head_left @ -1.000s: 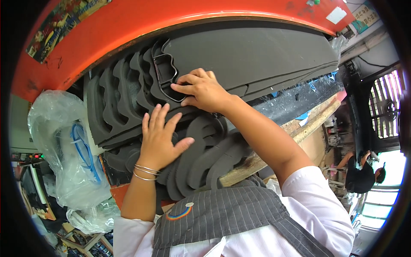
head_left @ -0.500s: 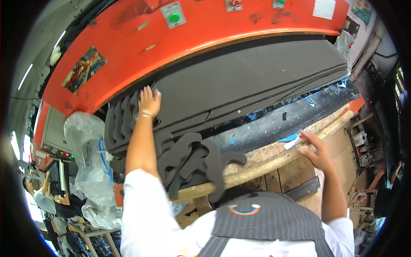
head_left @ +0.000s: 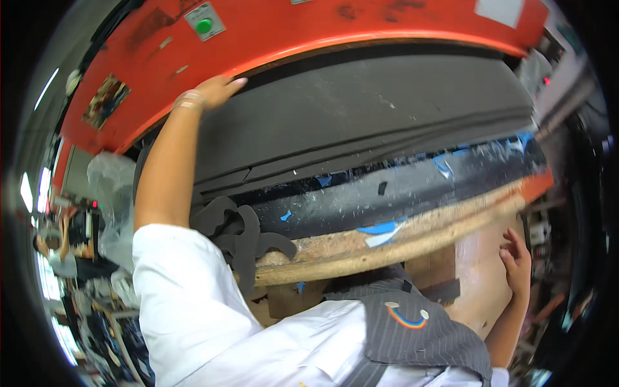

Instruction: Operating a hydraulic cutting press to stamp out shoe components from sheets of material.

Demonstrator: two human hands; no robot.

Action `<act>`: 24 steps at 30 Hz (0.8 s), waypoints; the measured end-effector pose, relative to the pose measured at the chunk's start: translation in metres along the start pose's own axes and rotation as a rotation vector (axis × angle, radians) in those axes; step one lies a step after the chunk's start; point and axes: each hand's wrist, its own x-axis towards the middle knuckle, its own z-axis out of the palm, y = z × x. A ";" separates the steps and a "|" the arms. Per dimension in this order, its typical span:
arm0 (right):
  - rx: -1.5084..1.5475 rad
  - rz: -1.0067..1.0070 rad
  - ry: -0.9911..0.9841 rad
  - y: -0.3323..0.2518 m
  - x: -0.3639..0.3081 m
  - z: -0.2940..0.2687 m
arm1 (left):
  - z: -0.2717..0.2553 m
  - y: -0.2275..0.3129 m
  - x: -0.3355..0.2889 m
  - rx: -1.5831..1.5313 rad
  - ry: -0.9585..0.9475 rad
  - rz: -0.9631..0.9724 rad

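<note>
Head view: left hand (head_left: 216, 89) flat on matte grey foam sheets (head_left: 361, 122).

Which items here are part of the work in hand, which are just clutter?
In hand:
left hand on foam sheets
press
cut foam pieces
right hand by bench front

Lying about:
plastic bag
blue scraps

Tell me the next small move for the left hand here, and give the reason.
Probably draw the left hand back toward the body, out from the gap. It lies flat at the far edge of the grey foam sheets, right under the orange press head, while the right hand hangs below the wooden board, holding nothing.
</note>
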 end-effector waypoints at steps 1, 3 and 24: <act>-0.075 -0.038 -0.005 0.000 0.013 -0.010 | -0.005 0.026 0.003 0.021 -0.053 0.062; 0.060 -0.047 0.014 0.042 0.037 -0.034 | 0.003 0.092 0.010 0.090 -0.022 0.137; -0.258 -0.314 0.461 0.057 0.366 -0.307 | 0.133 0.542 0.007 -0.356 -0.022 1.280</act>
